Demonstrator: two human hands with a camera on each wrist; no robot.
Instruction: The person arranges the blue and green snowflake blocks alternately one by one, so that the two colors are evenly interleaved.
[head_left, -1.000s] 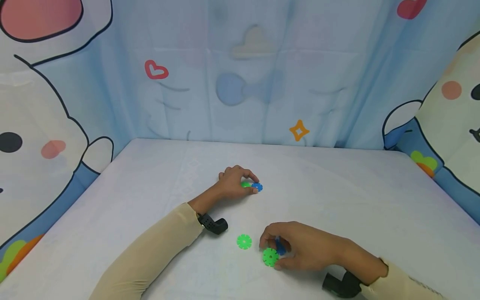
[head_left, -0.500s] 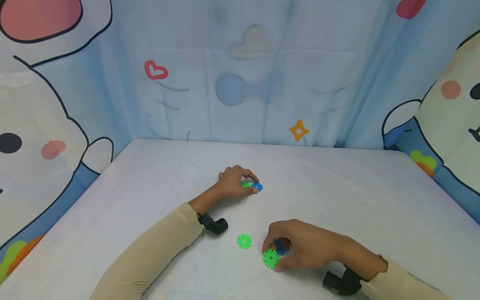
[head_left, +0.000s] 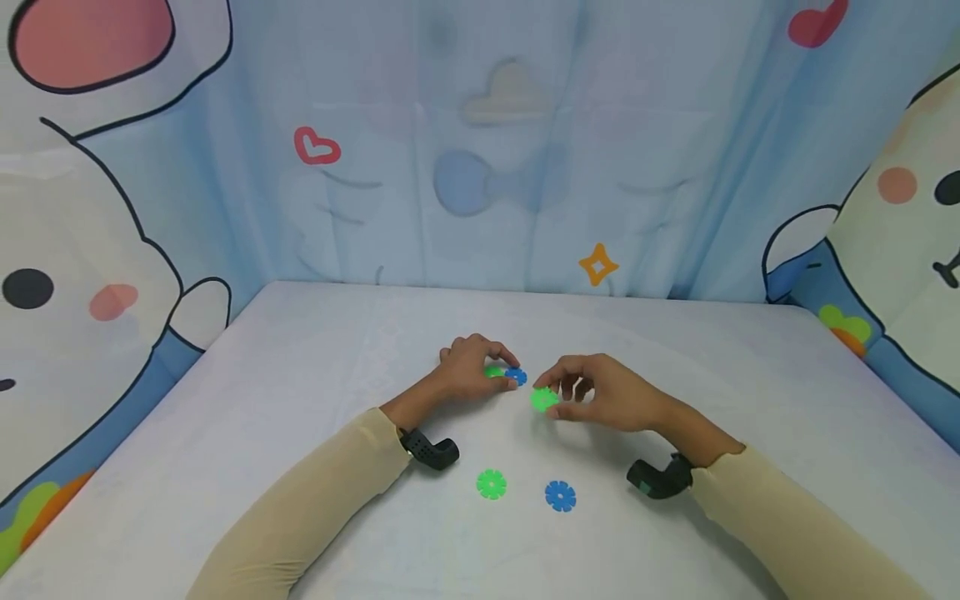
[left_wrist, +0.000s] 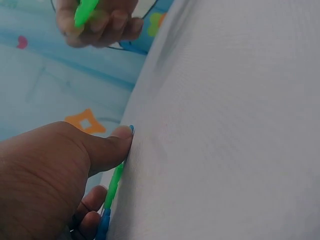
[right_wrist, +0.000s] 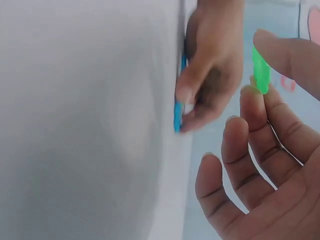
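Toward the back of the table my left hand [head_left: 474,371] pinches a blue snowflake disc [head_left: 516,377] between thumb and forefinger. Beside it, partly under the palm, lies a green snowflake disc [head_left: 492,371]. From the left wrist, these line up in a row flat near the cloth, with another blue disc [left_wrist: 103,225] at the near end. My right hand [head_left: 611,392] holds a second green snowflake disc [head_left: 544,400] by its edges, raised off the table just right of the row. In the right wrist view its thumb and forefinger pinch that disc edge-on, other fingers loosely curved.
Two loose discs lie nearer on the white-covered table [head_left: 375,533]: a green one [head_left: 491,484] and a blue one [head_left: 560,496]. A cartoon-printed blue curtain [head_left: 360,225] hangs behind the table's far edge. Both wrists wear black camera bands.
My right hand has picked up a green disc from the front and carried it away from me, up beside the left hand. The blue disc beneath it is uncovered. My left hand stays put.
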